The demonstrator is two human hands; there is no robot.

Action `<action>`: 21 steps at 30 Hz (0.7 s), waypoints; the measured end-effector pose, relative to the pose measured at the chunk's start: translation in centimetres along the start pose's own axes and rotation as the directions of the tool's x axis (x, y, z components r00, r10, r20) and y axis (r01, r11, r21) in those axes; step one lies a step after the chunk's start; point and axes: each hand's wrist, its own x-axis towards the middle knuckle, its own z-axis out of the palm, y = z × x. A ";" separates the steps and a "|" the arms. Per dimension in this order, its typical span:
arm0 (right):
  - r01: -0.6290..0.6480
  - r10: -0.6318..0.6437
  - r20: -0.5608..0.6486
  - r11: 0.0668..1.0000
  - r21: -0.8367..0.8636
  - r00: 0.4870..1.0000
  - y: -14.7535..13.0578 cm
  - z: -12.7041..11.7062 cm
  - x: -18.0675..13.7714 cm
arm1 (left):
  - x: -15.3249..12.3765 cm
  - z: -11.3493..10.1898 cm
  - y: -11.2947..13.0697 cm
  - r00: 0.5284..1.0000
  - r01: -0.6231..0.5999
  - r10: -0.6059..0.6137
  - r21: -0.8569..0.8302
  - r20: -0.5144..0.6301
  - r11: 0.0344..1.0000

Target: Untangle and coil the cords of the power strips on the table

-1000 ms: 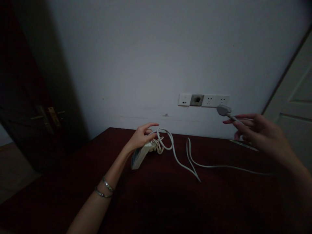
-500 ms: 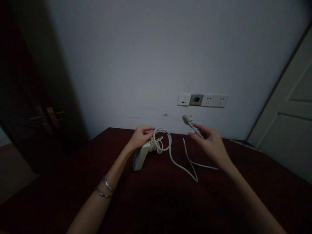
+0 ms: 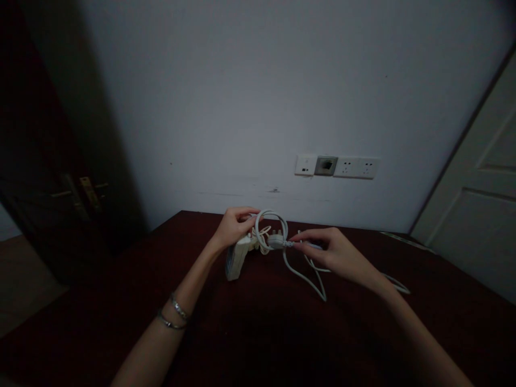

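Right hand (image 3: 336, 251), centre-right of frame, has thumb and fingertips closed on the neck of a light-grey moulded three-pin plug (image 3: 276, 241), where its cord leaves the body. Plug is near frame centre, raised in front of the far part of the dark red-brown worktop (image 3: 262, 333). Its long axis, body to neck, runs nearly level across the frame: body end to the left, neck to the right into the fingers, pins upward. Plug body overlaps the lower right of a loop in the smooth grey cord (image 3: 257, 231); whether it passes through the loop cannot be told. Left hand (image 3: 233, 230), left of centre, pinches the cord at the loop's upper left. Just below that hand, an oblong white block with a dark bluish face (image 3: 238, 259) stands on edge, its visible long axis steep, upper end leaning right. Whether the palm also bears on it is hidden. A bundle of thin cream cord (image 3: 254, 238) bunches between block and plug. More grey cord trails to lower centre and right. Two silver-coloured metal bracelets (image 3: 178, 307) circle the left wrist. Behind, right of centre: row of square wall sockets (image 3: 350, 167) on the pale wall (image 3: 242, 107).
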 end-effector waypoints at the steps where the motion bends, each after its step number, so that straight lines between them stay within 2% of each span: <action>1: 0.017 -0.016 0.012 1.000 -0.025 1.000 -0.1 0.2 0.0 | -0.1 0.1 0.1 1.000 -0.007 0.007 0.004 0.009 1.000; 6: 0.005 -0.008 -0.028 0.994 -0.113 1.000 0.2 -0.2 -0.3 | -0.3 0.2 0.4 0.999 -0.041 0.040 0.020 0.029 0.999; 9: -0.050 0.045 -0.135 0.998 -0.030 0.990 0.8 -1.3 -0.3 | -0.2 0.0 0.3 0.999 -0.046 0.046 0.005 -0.010 0.999; 11: -0.100 0.111 -0.261 0.993 0.056 0.959 1.3 -1.7 0.0 | -0.1 -0.2 0.2 0.998 -0.049 0.048 -0.008 -0.035 0.999; 13: -0.173 0.226 -0.316 0.967 0.188 0.922 1.9 -1.3 0.5 | -0.1 -0.1 0.2 0.997 -0.056 0.055 -0.013 -0.056 0.998; 16: -0.226 0.357 -0.197 0.844 0.486 0.913 2.8 0.4 1.4 | -0.1 0.3 0.5 0.991 -0.091 0.090 -0.001 -0.104 0.996; 18: -0.235 0.378 -0.086 0.721 0.652 0.922 3.3 1.7 1.8 | -0.1 0.7 0.6 0.984 -0.110 0.111 0.013 -0.140 0.994; 21: -0.314 0.354 0.130 0.532 0.786 0.926 3.7 3.2 2.0 | -0.2 1.2 0.8 0.976 -0.112 0.118 0.043 -0.183 0.993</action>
